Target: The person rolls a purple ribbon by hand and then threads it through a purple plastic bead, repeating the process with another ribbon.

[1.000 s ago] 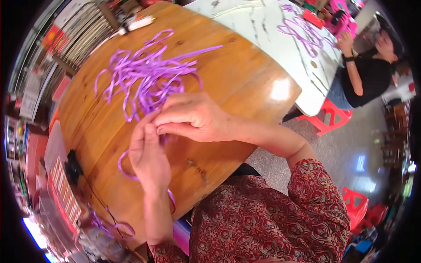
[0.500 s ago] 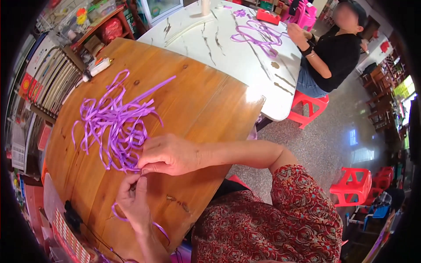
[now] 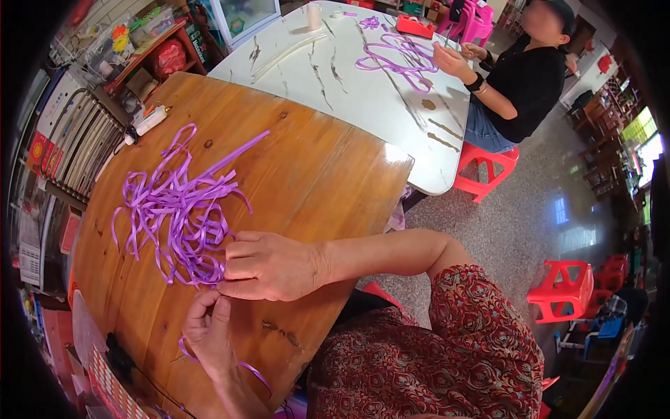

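A loose tangled heap of purple ribbon (image 3: pixel 183 216) lies on the wooden table (image 3: pixel 293 167), just beyond my hands. My left hand (image 3: pixel 211 334) is closed in a pinch, thumb against fingers, and a strand of the ribbon curves out below it toward the table's near edge. Reaching in from the right, my right hand (image 3: pixel 272 267) is closed too, its fingertips meeting those of the left beside the heap's near end. The bit of ribbon between the fingertips is mostly hidden by my fingers.
A white marbled table (image 3: pixel 300 70) adjoins on the far side, with more purple ribbon (image 3: pixel 401 63) and a red box (image 3: pixel 415 26). A seated person in black (image 3: pixel 523 77) works there. Upright binders (image 3: pixel 77 140) and a glue gun (image 3: pixel 150 121) line the left side.
My right hand has turned so its knuckles show more, still meeting the left at the fingertips. The view has shifted slightly. The other person's hands have moved apart.
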Available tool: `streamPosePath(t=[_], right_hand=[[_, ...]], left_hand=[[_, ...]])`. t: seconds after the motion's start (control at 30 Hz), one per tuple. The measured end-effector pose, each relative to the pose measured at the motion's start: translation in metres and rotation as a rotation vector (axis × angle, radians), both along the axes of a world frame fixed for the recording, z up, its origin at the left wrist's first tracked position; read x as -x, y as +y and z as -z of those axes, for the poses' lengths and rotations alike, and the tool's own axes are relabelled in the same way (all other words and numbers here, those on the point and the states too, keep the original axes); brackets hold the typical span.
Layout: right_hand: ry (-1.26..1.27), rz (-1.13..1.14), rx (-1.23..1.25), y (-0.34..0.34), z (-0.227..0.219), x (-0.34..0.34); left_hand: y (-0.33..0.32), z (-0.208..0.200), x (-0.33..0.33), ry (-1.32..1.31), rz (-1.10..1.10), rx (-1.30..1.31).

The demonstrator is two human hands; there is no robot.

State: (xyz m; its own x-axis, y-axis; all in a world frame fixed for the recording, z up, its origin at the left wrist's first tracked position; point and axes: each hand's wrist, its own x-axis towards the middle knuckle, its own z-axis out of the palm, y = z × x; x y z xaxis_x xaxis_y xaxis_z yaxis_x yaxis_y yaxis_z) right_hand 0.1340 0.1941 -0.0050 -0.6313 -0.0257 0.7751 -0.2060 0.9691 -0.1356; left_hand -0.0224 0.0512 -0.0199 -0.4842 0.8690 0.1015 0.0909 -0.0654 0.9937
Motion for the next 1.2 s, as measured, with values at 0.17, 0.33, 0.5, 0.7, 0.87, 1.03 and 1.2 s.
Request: streamPosePath(t=[0.17,0.33,0.5,0.7,0.87,1.03,1.2], right_hand=[[-0.007,0.028,0.028,0.001,0.005,0.0],[-0.064,0.039,0.044,0.0,0.006,-0.004],[-0.05,0.051,0.003,-0.001,0.008,-0.004],[-0.082,0.027,0.033,0.002,0.003,-0.008],[0.034,-0.052,0.087,0.005,0.011,-0.001],[0.046,-0.096,0.138,0.003,0.012,0.002],[0.084,-0.116,0.143,-0.001,0.007,0.009]], left_hand=[[0.005,-0.002,-0.004,0.148,0.016,0.009],[0.008,-0.001,-0.008,0.163,0.006,-0.023],[0.007,0.001,-0.006,0.085,0.034,0.054],[0.006,0.001,-0.004,-0.054,0.069,0.054],[0.006,-0.001,-0.005,-0.116,0.072,0.027],[0.002,-0.004,-0.001,-0.171,0.122,0.016],[-0.002,-0.015,-0.003,0.103,0.062,0.03]])
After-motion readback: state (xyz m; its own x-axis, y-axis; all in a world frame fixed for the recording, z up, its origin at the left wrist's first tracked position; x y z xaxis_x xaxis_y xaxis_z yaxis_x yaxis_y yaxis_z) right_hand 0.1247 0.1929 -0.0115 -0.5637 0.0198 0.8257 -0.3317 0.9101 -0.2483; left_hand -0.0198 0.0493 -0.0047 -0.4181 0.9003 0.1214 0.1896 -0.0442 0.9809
